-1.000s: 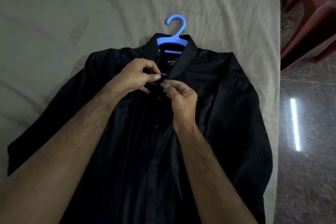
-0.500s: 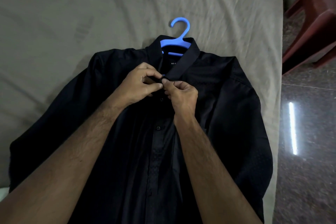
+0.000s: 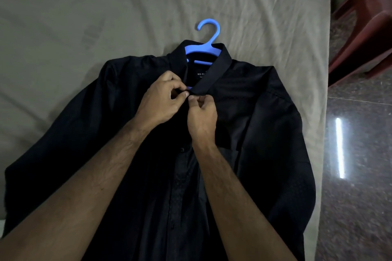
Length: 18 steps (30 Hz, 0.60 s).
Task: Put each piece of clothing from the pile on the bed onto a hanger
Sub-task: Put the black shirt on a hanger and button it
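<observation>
Pinching shirt (image 3: 265, 133) placket, both hands (image 3: 188, 99).

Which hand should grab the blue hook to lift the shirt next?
Probably the right hand: the blue hook lies just beyond it, on its side. Both it and the left hand are pinching the shirt at the collar.

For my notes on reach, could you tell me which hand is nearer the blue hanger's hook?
Left. The left hand pinches the black shirt below the blue hanger hook; the right hand sits lower.
</observation>
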Tool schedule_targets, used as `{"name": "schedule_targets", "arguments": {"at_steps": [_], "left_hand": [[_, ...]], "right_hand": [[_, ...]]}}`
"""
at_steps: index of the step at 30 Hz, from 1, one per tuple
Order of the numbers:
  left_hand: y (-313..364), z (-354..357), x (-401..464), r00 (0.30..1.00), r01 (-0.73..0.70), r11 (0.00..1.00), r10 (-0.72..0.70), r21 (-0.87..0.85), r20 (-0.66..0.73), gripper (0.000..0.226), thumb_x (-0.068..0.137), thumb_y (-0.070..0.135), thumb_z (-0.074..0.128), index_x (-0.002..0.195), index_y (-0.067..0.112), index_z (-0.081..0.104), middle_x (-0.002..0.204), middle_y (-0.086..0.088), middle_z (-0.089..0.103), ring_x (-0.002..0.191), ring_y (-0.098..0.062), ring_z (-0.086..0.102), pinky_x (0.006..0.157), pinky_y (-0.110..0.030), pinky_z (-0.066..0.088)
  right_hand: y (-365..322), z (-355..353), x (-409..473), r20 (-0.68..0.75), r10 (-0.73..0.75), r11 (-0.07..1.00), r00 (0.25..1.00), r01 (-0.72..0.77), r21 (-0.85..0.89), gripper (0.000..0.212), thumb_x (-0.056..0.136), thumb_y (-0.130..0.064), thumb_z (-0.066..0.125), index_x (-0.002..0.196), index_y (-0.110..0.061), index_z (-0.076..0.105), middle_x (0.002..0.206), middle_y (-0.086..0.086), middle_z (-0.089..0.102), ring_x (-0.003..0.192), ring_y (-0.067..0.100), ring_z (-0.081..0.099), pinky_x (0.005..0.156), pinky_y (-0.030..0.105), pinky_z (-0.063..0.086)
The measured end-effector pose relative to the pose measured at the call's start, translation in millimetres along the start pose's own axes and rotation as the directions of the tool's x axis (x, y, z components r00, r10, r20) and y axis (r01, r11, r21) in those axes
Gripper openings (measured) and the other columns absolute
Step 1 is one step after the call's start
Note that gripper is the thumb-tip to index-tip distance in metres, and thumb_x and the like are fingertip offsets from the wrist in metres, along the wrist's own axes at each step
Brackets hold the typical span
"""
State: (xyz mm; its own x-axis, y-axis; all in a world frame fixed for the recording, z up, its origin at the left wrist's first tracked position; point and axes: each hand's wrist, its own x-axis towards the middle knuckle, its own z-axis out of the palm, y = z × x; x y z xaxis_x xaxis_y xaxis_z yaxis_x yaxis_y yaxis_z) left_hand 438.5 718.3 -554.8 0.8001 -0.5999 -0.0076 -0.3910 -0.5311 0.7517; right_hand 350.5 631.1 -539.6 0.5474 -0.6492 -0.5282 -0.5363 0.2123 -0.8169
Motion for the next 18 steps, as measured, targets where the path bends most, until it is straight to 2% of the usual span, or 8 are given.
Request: {"name": "schedule_targets", "arguments": {"at_steps": [3, 6, 8, 11, 13, 15, 16, 18], "left_hand": [[-1, 0, 1, 0.999, -0.037, 0.998, 0.035, 0.045, 0.037, 0.004, 0.091, 0.02, 0.066, 0.093, 0.017, 0.066, 0.1, 0.018, 0.05, 0.089, -0.007, 0.057, 0.083, -0.04, 0.053], [-2, -2, 3, 0.995, -0.065, 0.994, 0.058, 0.086, 0.079, 0.005, 0.094, 0.021, 0.061, 0.095, 0.016, 0.059, 0.102, 0.015, 0.047, 0.088, -0.007, 0.054, 0.082, -0.039, 0.052], [-3, -4, 6, 0.992, -0.076, 0.993, 0.066, 0.093, 0.106, 0.007, 0.094, 0.024, 0.059, 0.096, 0.017, 0.058, 0.102, 0.014, 0.047, 0.087, -0.006, 0.054, 0.082, -0.039, 0.052], [-3, -3, 6, 0.992, -0.045, 0.997, 0.037, 0.069, 0.118, 0.009, 0.093, 0.031, 0.062, 0.096, 0.023, 0.06, 0.104, 0.014, 0.049, 0.084, -0.006, 0.056, 0.081, -0.039, 0.054], [-3, 0, 5, 0.994, -0.028, 0.996, 0.019, 0.083, 0.108, 0.01, 0.092, 0.032, 0.064, 0.095, 0.024, 0.059, 0.103, 0.014, 0.048, 0.079, -0.007, 0.058, 0.077, -0.041, 0.055], [-3, 2, 4, 0.996, -0.015, 0.995, 0.006, 0.1, 0.084, 0.012, 0.09, 0.032, 0.067, 0.094, 0.026, 0.058, 0.103, 0.014, 0.047, 0.074, -0.007, 0.059, 0.073, -0.04, 0.055], [-3, 3, 4, 0.997, 0.0, 0.995, -0.007, 0.098, 0.071, 0.012, 0.09, 0.033, 0.068, 0.093, 0.027, 0.058, 0.102, 0.014, 0.047, 0.073, -0.006, 0.06, 0.072, -0.037, 0.055], [-5, 4, 5, 0.998, 0.036, 0.996, -0.041, 0.082, 0.054, 0.013, 0.089, 0.037, 0.07, 0.09, 0.029, 0.06, 0.101, 0.015, 0.048, 0.073, -0.004, 0.061, 0.069, -0.03, 0.053]], "right_hand": [[1, 8, -3, -0.025, -0.068, 0.995, 0.997, 0.066, -0.071, 0.019, 0.097, -0.032, 0.055, 0.098, -0.013, 0.055, 0.103, 0.004, 0.062, 0.094, 0.019, 0.06, 0.085, 0.042, 0.053], [0, 12, -2, -0.011, -0.1, 0.987, 0.995, 0.098, -0.128, 0.028, 0.097, -0.036, 0.052, 0.101, -0.008, 0.052, 0.105, 0.006, 0.059, 0.1, 0.024, 0.058, 0.091, 0.051, 0.05], [0, 10, 1, 0.016, -0.103, 0.986, 0.995, 0.104, -0.131, 0.026, 0.098, -0.034, 0.05, 0.1, -0.008, 0.051, 0.106, 0.008, 0.059, 0.099, 0.024, 0.057, 0.089, 0.048, 0.05], [1, 2, 4, 0.062, -0.1, 0.988, 0.993, 0.107, -0.115, 0.015, 0.1, -0.024, 0.048, 0.099, -0.01, 0.051, 0.103, 0.006, 0.059, 0.085, 0.013, 0.055, 0.071, 0.028, 0.046], [1, -10, 8, 0.075, -0.016, 0.999, 0.997, 0.013, 0.051, 0.014, 0.1, -0.017, 0.045, 0.095, -0.011, 0.056, 0.09, 0.003, 0.062, 0.075, 0.013, 0.058, 0.066, 0.026, 0.046], [-5, -31, 10, 0.109, 0.098, 0.93, 0.989, -0.13, 0.345, 0.023, 0.098, -0.01, 0.041, 0.083, -0.011, 0.058, 0.07, 0.003, 0.059, 0.06, 0.016, 0.057, 0.061, 0.027, 0.046], [-7, -47, 13, 0.109, 0.107, 0.9, 0.988, -0.143, 0.412, 0.026, 0.098, -0.01, 0.04, 0.08, -0.012, 0.058, 0.065, 0.004, 0.057, 0.055, 0.016, 0.056, 0.058, 0.027, 0.046], [-11, -81, 17, 0.058, -0.009, 0.933, 0.998, -0.013, 0.361, 0.027, 0.1, -0.01, 0.041, 0.081, -0.012, 0.061, 0.064, 0.004, 0.057, 0.055, 0.016, 0.056, 0.056, 0.025, 0.047]]}}
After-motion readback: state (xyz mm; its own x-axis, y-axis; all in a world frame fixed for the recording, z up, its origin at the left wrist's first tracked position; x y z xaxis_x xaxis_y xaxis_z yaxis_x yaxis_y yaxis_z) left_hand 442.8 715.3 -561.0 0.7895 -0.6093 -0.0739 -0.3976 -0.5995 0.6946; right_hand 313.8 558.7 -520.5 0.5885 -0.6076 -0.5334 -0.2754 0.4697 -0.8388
